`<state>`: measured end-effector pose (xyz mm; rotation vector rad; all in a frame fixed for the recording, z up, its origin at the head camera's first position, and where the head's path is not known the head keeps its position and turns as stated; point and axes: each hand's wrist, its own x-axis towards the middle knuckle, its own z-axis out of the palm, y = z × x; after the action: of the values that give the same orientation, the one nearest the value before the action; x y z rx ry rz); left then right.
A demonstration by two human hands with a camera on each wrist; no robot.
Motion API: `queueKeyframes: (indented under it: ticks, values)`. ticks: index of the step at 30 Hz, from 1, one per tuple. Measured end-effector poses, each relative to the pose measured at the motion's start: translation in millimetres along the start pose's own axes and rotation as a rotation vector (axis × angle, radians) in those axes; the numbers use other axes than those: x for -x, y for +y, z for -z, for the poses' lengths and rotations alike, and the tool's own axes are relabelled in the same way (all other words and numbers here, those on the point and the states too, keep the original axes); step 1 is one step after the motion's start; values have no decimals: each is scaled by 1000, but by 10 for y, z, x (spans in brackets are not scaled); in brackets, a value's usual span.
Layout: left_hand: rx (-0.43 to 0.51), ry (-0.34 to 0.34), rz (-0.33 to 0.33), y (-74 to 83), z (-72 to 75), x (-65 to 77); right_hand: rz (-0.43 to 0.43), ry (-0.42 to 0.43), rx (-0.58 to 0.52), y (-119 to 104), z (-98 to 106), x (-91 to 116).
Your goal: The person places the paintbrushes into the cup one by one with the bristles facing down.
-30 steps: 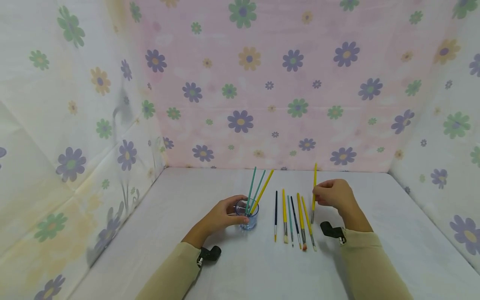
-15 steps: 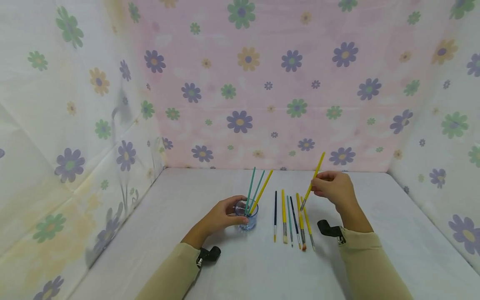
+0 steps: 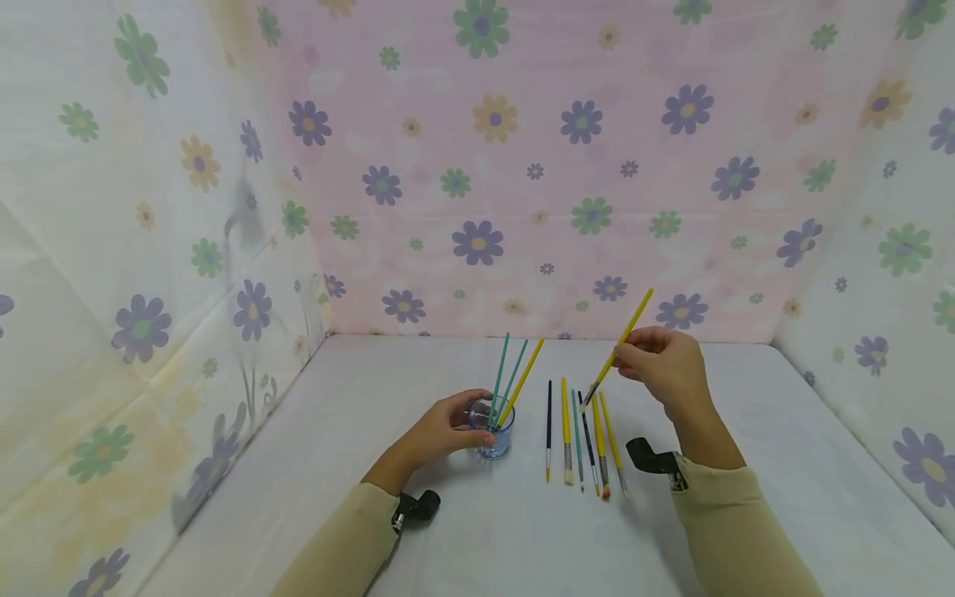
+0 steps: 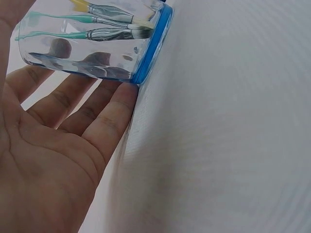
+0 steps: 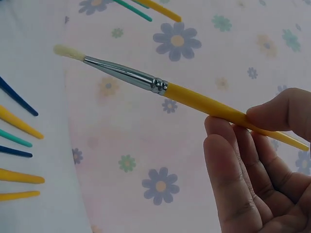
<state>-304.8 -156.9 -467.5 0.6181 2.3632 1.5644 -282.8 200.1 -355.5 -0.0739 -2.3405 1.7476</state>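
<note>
In the head view, the left hand [image 3: 436, 427] is wrapped partway round a clear glass [image 3: 492, 449], thumb along the near side and fingers at the far side, with the glass upright on the white table [image 3: 485, 531]. Two teal brushes [image 3: 500, 373] and a yellow brush [image 3: 525, 373] lean in it. The right hand [image 3: 666, 369] pinches a yellow-handled paintbrush [image 3: 635, 319] between thumb and fingers, above the table, tilted so its bristles point down and toward the left; they overlap a row of six paintbrushes [image 3: 588, 439], though whether they touch any I cannot tell. In the left wrist view, the left hand's fingers are spread and only gently bent, their tips against the glass wall; the smallest finger is beside the blue base, toward which the bristles inside point. In the right wrist view, the thumb presses the handle from one side and bent fingers support it from the other, leaving the metal ferrule and pale bristles uncovered.
</note>
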Motion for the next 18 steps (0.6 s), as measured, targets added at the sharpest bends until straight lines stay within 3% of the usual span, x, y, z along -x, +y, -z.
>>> queueKeyframes:
  ticks: [18]
  values:
    - [-5,-20,-29,1,17,10,123,-1,-76,-254,-179,199]
